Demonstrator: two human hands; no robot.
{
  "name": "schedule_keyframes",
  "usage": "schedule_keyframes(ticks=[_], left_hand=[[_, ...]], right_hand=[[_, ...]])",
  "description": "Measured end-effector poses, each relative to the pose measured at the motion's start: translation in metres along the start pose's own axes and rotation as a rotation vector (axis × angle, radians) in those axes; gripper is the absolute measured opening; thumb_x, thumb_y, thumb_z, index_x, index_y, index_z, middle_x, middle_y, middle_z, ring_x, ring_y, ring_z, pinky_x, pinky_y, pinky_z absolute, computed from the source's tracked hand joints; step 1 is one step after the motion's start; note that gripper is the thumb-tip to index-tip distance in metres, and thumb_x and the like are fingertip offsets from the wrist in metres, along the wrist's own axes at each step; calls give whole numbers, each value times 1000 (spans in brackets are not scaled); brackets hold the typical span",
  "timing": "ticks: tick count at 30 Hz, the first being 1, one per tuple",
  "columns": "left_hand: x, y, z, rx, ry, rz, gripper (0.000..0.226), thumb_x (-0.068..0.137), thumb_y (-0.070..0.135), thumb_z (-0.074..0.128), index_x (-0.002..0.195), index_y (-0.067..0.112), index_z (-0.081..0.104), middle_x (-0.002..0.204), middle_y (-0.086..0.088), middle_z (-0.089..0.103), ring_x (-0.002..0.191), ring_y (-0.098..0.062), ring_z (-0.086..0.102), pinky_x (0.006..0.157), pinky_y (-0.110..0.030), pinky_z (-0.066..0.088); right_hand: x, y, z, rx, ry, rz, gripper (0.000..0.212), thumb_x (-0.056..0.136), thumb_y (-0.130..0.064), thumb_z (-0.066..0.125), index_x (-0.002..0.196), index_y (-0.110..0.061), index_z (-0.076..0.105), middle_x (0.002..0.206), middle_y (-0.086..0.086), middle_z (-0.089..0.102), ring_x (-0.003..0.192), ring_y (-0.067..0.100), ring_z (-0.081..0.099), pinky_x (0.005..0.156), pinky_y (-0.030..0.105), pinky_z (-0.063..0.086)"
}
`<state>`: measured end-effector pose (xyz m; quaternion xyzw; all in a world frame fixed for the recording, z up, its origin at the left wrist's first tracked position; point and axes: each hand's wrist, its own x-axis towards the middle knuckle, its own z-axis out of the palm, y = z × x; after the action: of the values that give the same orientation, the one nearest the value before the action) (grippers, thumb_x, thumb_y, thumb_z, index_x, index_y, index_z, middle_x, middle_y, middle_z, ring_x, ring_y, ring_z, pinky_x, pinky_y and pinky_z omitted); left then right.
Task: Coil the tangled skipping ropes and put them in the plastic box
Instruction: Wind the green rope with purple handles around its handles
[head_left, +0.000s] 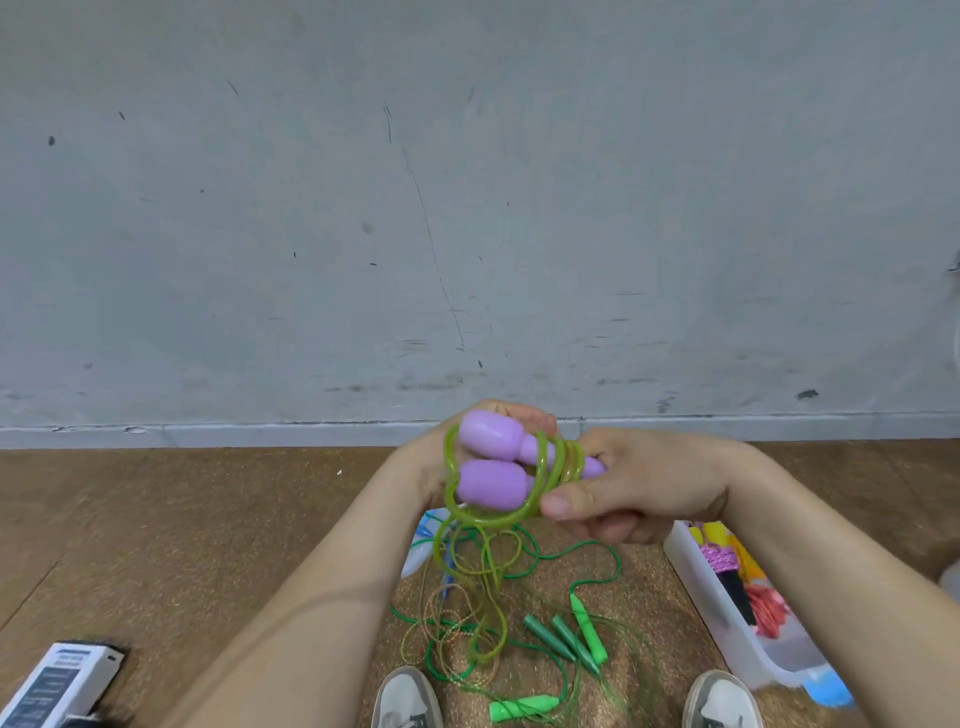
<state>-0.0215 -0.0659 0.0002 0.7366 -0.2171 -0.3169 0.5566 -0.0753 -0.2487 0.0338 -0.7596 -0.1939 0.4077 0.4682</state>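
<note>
Two purple handles (491, 486) of a skipping rope are held side by side in front of the person, above the floor, with their bulbous ends pointing left. They are clasped from behind by the left hand (431, 462), whose fingers are curled over the upper handle. The thin ends of the handles are gripped by the right hand (644, 483), with the fingers curled round them and the thumb pressed against the lowest turn of rope. The yellow-green rope (558, 462) is wound in several turns round both handles. The rest of it hangs down in loose loops between the forearms.

Below the hands, a tangle of thin green ropes (540, 558) is spread on a cork mat (654, 613). Two dark green handles (550, 636) and a light green handle (587, 631) lie close together in it. Another light green handle (522, 707) lies between two grey shoes (408, 699).

The translucent plastic box (711, 608) stands on the floor under the right forearm, well apart from the held rope. Pink, yellow, black and red items are seen inside it, but they cannot be identified. A white printed carton (62, 678) lies at the lower left. A scuffed grey wall (467, 208) rises behind.
</note>
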Motion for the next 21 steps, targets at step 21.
schedule_keyframes(ticks=[21], left_hand=[[-9,20,17,1247,468,212,23,94,36,45,85,18,56,75,-5,62,79,-31,57,61,-37,40]], right_hand=[[32,20,-31,58,982,173,29,75,-10,62,56,-18,42,46,-1,41,37,16,34,42,18,25]])
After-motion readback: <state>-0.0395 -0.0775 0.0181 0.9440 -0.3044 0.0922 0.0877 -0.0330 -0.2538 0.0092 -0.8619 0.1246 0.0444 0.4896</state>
